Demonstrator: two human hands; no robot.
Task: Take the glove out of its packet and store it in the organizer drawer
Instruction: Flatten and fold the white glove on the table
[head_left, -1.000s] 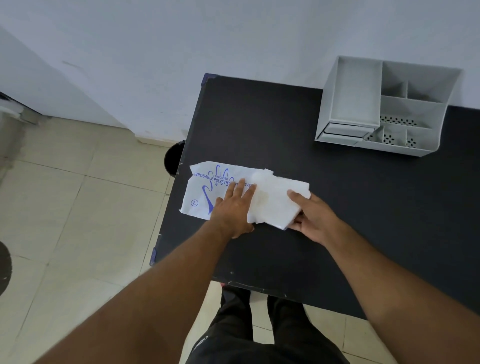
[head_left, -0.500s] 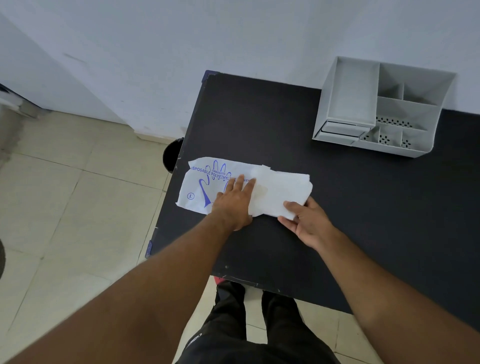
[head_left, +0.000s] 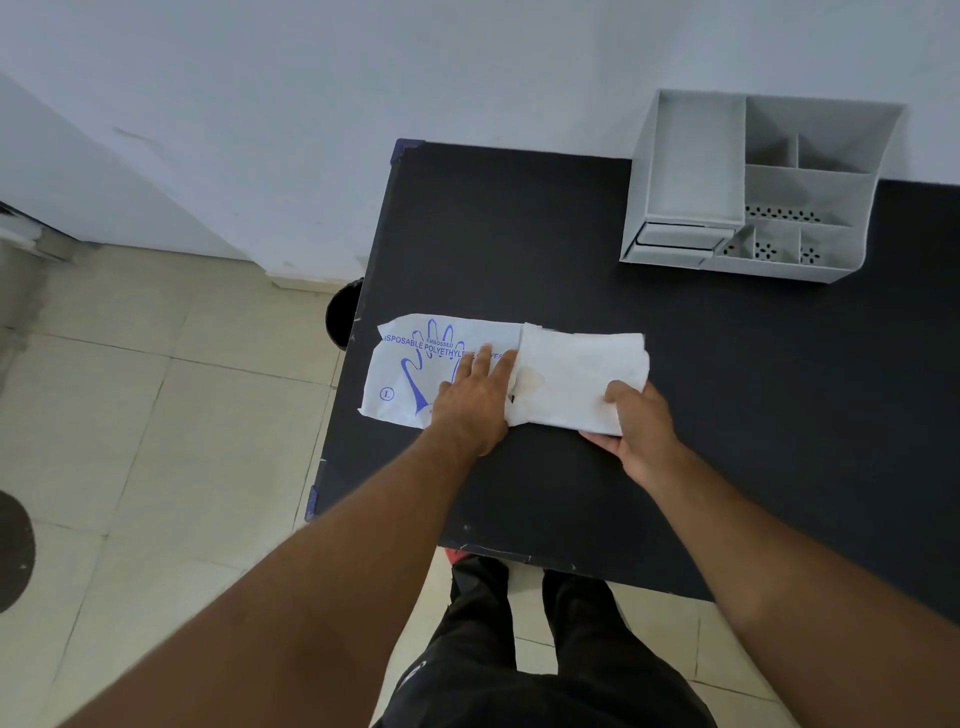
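The left hand (head_left: 475, 397) lay flat, palm down and fingers spread a little, pressing the glove packet (head_left: 415, 371) against the black table (head_left: 545, 234). It gripped nothing; it only held the packet down. The packet, white with a blue hand outline and blue lettering, stretched out to the left of that hand, its far end reaching the table's left edge.

Just to the right of the left hand's fingertips the folded white glove (head_left: 576, 382) stuck out of the packet's open end and lay on the table. The right hand (head_left: 636, 426) pinched the glove's right end, thumb on top and fingers tucked under its near edge, so that the hand was closed on the glove. Between the two hands the glove lay mostly flat, with a faint yellowish mark near the left hand's side.

Well beyond the right hand, against the pale wall (head_left: 467, 62), stood the grey organizer (head_left: 675, 166), apart from both hands. Its small drawer (head_left: 675, 241) sat at the lower front of the left section and appeared pushed in. Its compartments showed nothing inside them.

Nearer than both hands, past the table's front edge, the person's dark trousers (head_left: 545, 665) showed above a tiled floor (head_left: 156, 415).
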